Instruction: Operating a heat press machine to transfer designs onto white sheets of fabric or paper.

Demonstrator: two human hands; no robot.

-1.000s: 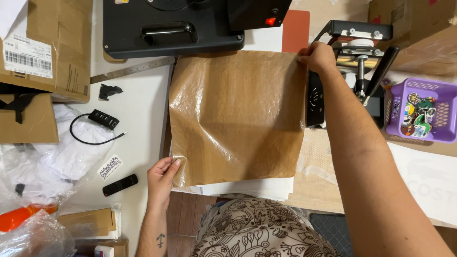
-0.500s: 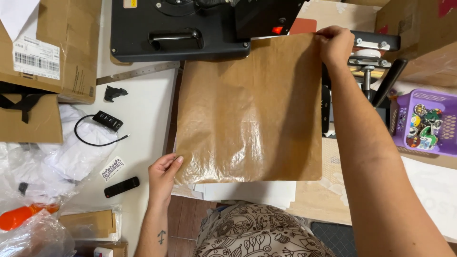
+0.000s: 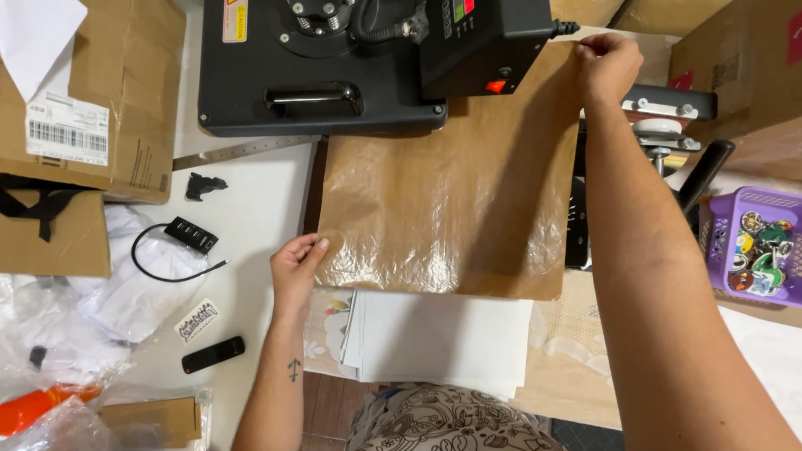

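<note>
The black heat press (image 3: 334,67) fills the far edge of the white table (image 3: 251,225), its control box showing a lit red switch. Below it hangs the brown protective sheet (image 3: 443,200), stretched from under the press toward the table's near edge, glossy and wrinkled. The right hand (image 3: 608,63) pinches the sheet's far right corner, fingers closed on it — the left hand (image 3: 296,266) holds the near left corner, thumb and fingers clamped on the edge.

Risks, as I judge them: the press looks powered, so a forearm or the sheet brushing a hot plate could burn or scorch. With only two opposite corners held, the sheet could sag, crease or slip. Its lower edge overlaps the stack of white papers (image 3: 439,338) — dragging could scatter them. The purple basket (image 3: 752,242) by the right forearm could be knocked.
</note>
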